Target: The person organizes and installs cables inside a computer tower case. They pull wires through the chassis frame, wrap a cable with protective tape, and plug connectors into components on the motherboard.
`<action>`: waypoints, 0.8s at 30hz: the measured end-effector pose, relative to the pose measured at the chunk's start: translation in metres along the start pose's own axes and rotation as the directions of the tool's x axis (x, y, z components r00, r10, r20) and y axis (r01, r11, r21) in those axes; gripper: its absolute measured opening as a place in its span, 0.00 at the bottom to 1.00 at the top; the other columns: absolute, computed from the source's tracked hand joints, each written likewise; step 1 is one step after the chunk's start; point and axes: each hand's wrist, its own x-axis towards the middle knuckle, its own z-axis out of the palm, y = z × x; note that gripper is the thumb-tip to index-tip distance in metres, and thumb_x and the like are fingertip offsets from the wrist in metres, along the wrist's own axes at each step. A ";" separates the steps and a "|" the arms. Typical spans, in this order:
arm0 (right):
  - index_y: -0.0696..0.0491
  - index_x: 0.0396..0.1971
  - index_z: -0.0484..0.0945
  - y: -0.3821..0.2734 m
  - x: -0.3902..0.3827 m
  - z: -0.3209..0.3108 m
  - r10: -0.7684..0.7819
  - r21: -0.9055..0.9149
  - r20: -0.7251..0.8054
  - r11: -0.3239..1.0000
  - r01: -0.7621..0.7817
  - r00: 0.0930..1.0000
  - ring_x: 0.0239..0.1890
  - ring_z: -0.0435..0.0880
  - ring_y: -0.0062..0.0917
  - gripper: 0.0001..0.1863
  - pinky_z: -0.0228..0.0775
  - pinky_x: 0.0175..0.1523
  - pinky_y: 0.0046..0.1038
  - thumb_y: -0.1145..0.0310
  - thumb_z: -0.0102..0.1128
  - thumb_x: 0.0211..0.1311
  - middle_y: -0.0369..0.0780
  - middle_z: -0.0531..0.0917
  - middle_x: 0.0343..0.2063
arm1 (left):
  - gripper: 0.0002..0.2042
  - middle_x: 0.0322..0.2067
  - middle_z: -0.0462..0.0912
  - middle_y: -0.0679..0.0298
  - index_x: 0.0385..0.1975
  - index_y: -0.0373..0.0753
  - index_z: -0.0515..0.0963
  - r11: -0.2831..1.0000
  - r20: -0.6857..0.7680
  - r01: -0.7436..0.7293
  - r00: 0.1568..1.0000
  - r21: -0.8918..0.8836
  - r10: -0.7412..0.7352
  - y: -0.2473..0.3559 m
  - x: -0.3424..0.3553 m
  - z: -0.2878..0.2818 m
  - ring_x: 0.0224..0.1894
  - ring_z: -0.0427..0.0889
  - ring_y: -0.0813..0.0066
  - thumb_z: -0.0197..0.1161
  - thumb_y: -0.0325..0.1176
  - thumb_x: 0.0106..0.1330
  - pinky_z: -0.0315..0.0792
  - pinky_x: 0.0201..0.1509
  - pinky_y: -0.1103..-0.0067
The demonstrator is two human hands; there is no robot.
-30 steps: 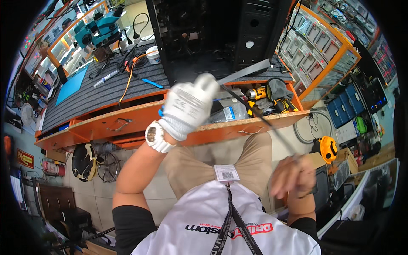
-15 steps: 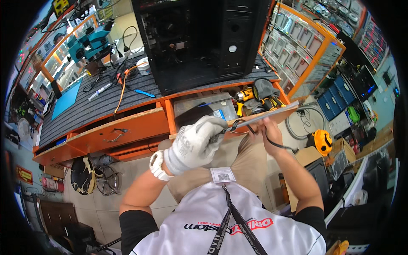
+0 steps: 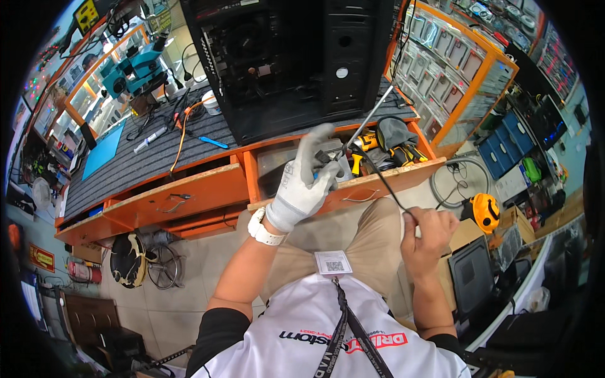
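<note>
My left hand (image 3: 302, 186), in a white work glove, is over the open drawer, thumb and fingers closed on the dark lower end of a long thin silvery rod (image 3: 372, 116). The rod slants up to the right in front of the computer case. A black cord (image 3: 386, 178) runs from beside the rod's lower end down to my bare right hand (image 3: 429, 234). My right fingers are pinched on the cord, just right of my knee. The glove partly hides the dark piece at the rod's base.
A black computer case (image 3: 277, 69) stands open-sided on the striped bench mat (image 3: 142, 170). The pulled-out drawer (image 3: 403, 176) holds a yellow-black power drill (image 3: 367, 140) and other tools. A teal microscope (image 3: 135, 69) and blue spudger (image 3: 213, 142) are at left. A glass display cabinet (image 3: 450, 69) stands right.
The rod has swung from nearly level to steeply upright. My right hand has left it and moved down and right, drawing the cord out. My left hand has shifted up and right.
</note>
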 end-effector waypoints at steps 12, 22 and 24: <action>0.53 0.61 0.91 0.037 -0.022 0.027 0.110 0.181 0.050 0.976 -0.117 0.993 0.25 0.75 0.33 0.19 0.66 0.31 0.36 0.77 0.75 0.71 0.41 0.78 0.26 | 0.26 0.47 0.88 0.67 0.79 0.36 0.76 0.962 0.134 0.133 0.986 -0.239 -0.103 -0.012 0.011 0.020 0.37 0.84 0.85 0.61 0.25 0.81 0.81 0.42 0.83; 0.52 0.43 0.89 0.020 0.018 -0.047 -0.206 -0.149 0.162 0.962 0.230 0.965 0.22 0.78 0.34 0.09 0.68 0.26 0.38 0.69 0.80 0.66 0.37 0.78 0.25 | 0.20 0.57 0.91 0.50 0.66 0.40 0.83 0.810 0.185 -0.267 0.963 0.522 0.198 -0.050 0.031 0.018 0.49 0.94 0.48 0.67 0.25 0.75 0.88 0.50 0.63; 0.51 0.41 0.90 0.003 0.068 -0.084 -0.337 -0.307 0.170 0.875 0.375 0.926 0.24 0.78 0.30 0.08 0.66 0.29 0.36 0.67 0.79 0.66 0.35 0.76 0.25 | 0.23 0.55 0.90 0.51 0.69 0.42 0.79 0.680 0.307 -0.399 0.916 0.615 0.259 -0.048 0.026 0.017 0.49 0.93 0.49 0.68 0.27 0.74 0.87 0.49 0.61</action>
